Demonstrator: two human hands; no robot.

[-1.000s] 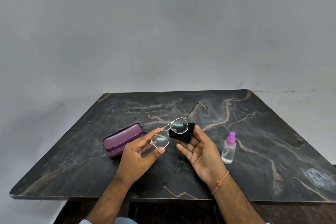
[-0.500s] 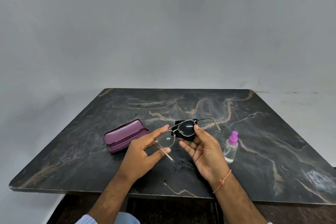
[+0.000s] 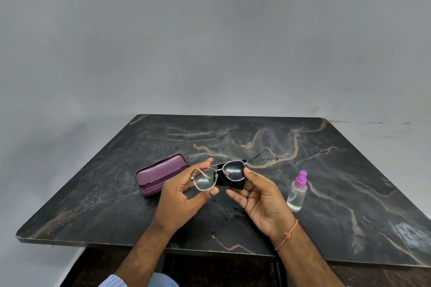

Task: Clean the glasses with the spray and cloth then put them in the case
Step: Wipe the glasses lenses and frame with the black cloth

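Observation:
Thin metal-framed glasses (image 3: 219, 176) are held above the table's near middle. My left hand (image 3: 186, 196) pinches the left lens rim between thumb and fingers. My right hand (image 3: 258, 198) holds a black cloth (image 3: 229, 184) behind the right lens, with its thumb on that lens's edge. One temple arm sticks out to the far right. A purple glasses case (image 3: 161, 173) lies open on the table to the left. To the right stands a small clear spray bottle (image 3: 297, 191) with a pink cap.
A dark marble table (image 3: 349, 170) holds everything; its near edge runs just under my forearms. A plain grey wall rises behind it. There is bare table surface at the back and on both sides.
The glasses have turned so both lenses face me more squarely. My right thumb has come onto the right lens edge with the cloth behind it. The left-side temple arm has folded in.

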